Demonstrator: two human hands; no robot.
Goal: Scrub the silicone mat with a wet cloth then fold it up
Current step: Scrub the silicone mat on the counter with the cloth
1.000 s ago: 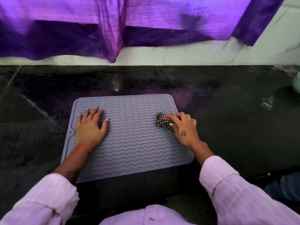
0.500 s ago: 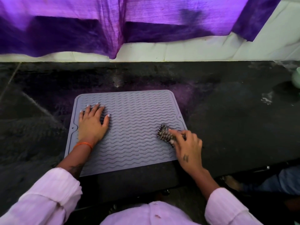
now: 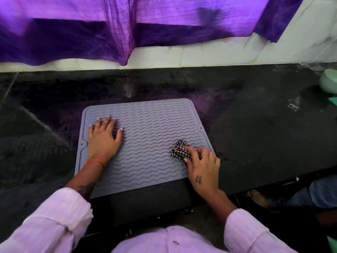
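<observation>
Grey silicone mat (image 3: 151, 143) with wavy ridges, lying flat and unfolded on a dark stone counter (image 3: 255, 128), a little left of frame centre. Left hand (image 3: 104, 137) pressed palm-down on the mat's left half, fingers straight and slightly apart, orange thread bracelet (image 3: 94, 162) at the wrist. Right hand (image 3: 202, 170) at the mat's lower right corner, fingers curled and clamped on a bunched black-and-white checked cloth (image 3: 180, 151), cloth touching the mat near its right edge. Small tattoo on the back of that hand. Pale pink sleeves (image 3: 47, 221) along the bottom of the frame. Purple curtain (image 3: 127, 30) hanging across the top, above white wall tiles (image 3: 218, 52). Pale green bowl (image 3: 329, 81) at the far right edge, on the counter, well apart from the mat.
</observation>
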